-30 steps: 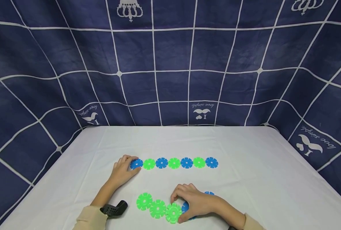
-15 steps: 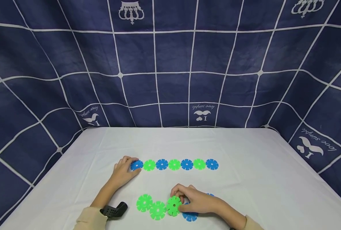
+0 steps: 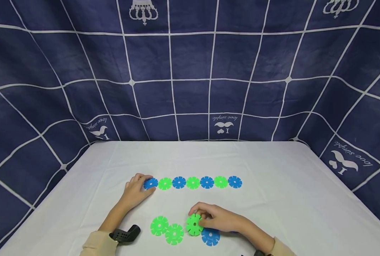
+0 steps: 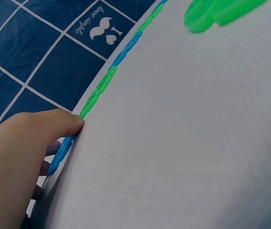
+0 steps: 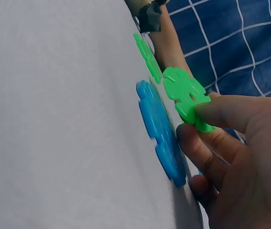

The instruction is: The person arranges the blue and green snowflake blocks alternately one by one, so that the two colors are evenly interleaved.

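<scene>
**Green disc lifted, row waiting**

Green plastic, notched round the rim: that is the disc (image 3: 194, 224) we have pinched in the right hand (image 3: 220, 220), thumb and fingertips closed on its edge, near the front edge of the table (image 3: 273, 170). In the right wrist view it stands tilted and clear of the cloth, just above a blue disc (image 3: 210, 237) lying flat under the hand. Two more green discs (image 3: 166, 229) lie touching each other just to the left.

The left hand (image 3: 135, 190) rests toward the middle of the table, fingers curled over the blue end (image 3: 150, 183) of the row (image 3: 193, 182), thumb tip pressing its edge in the left wrist view. The row runs blue and green by turns, seven in all.

To handle this well, we judge it best to keep the pinch on the rim (not over the notches, which must stay free), hold the disc level before it meets anything, and keep the left hand firm so the row does not skate on the smooth cloth. Lifting well clear of the blue disc should avoid dragging it along.
</scene>
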Demonstrator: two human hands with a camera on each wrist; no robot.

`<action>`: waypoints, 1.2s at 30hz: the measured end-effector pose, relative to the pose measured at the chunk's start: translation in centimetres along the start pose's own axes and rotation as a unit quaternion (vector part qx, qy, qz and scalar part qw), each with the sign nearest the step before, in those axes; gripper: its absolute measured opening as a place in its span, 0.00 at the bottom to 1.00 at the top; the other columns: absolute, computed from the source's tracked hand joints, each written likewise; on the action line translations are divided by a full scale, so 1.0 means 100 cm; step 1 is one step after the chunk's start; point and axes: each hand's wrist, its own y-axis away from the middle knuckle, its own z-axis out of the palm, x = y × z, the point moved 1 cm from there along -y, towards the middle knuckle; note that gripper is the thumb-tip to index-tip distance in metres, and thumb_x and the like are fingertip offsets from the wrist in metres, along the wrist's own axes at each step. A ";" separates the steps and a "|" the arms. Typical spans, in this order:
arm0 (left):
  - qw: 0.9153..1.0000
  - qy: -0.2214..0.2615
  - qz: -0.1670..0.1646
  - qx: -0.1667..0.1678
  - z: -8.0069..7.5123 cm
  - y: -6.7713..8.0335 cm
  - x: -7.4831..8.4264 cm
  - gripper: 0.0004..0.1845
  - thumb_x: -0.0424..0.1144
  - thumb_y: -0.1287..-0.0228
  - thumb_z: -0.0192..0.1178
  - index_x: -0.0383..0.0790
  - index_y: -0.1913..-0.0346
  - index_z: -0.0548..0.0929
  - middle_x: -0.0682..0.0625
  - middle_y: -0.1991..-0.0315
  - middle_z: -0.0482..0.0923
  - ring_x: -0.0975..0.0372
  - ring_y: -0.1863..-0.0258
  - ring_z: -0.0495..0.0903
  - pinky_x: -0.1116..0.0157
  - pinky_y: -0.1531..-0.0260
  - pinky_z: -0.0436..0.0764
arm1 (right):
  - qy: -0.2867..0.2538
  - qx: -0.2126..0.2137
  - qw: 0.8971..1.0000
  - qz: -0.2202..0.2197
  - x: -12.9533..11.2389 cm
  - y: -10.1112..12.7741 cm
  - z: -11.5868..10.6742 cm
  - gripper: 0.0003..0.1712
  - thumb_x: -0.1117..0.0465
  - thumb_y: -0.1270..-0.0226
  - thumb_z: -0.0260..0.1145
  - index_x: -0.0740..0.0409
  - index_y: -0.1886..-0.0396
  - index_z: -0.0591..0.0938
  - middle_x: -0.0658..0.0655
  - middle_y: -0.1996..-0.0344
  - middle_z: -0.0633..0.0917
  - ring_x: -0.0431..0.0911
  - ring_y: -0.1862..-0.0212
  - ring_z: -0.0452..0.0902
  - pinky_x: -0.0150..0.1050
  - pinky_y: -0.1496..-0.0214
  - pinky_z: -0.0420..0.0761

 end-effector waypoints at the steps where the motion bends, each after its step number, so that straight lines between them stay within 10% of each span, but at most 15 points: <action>1: 1.000 -0.001 0.000 -0.001 0.000 0.000 -0.001 0.27 0.50 0.45 0.60 0.41 0.44 0.74 0.43 0.50 0.69 0.51 0.49 0.68 0.55 0.56 0.60 | -0.004 0.002 1.000 0.003 0.000 0.000 -0.001 0.17 0.63 0.37 0.56 0.48 0.47 0.72 0.44 0.70 0.75 0.30 0.70 0.68 0.25 0.62 0.70; 36: 1.000 0.002 0.009 0.009 0.002 -0.001 -0.002 0.27 0.50 0.47 0.60 0.40 0.45 0.75 0.43 0.51 0.70 0.51 0.50 0.69 0.56 0.57 0.60 | 0.046 0.088 0.994 0.043 -0.003 0.001 -0.020 0.13 0.64 0.38 0.57 0.52 0.54 0.69 0.55 0.60 0.79 0.35 0.80 0.69 0.29 0.72 0.71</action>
